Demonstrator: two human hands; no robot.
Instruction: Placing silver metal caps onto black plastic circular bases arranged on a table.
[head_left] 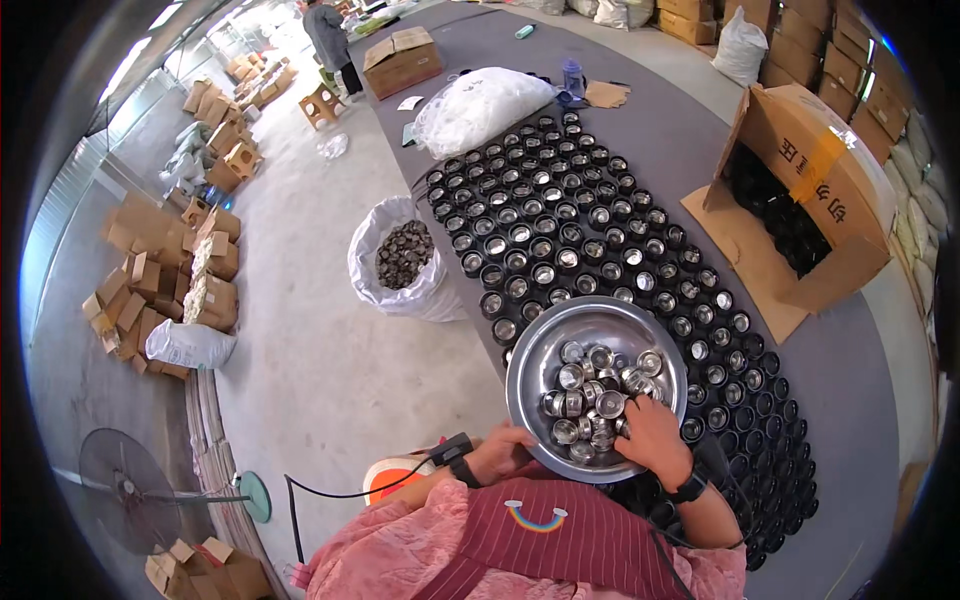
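A wide steel basin [527, 350] rests over rows of black round cups [545, 225] on the grey table. Inside it lies a loose heap of small shiny metal cups [572, 376], some upright and some on their sides. My left hand [500, 453] is closed on the basin's near left rim, its fingertips partly hidden. Over the basin's right side, my right hand [655, 440] reaches in with curled fingers, pinching a small metal cup at the heap's edge. Many of the black cups on the table have a shiny metal inside; those at the near right look dark inside.
A white sack of small dark metal pieces [400, 255] stands left of the table. On the right, an open carton [800, 180] holds black cups. A white plastic bag [480, 110] and a closed carton [402, 62] lie farther back. A fan [130, 488] stands at lower left.
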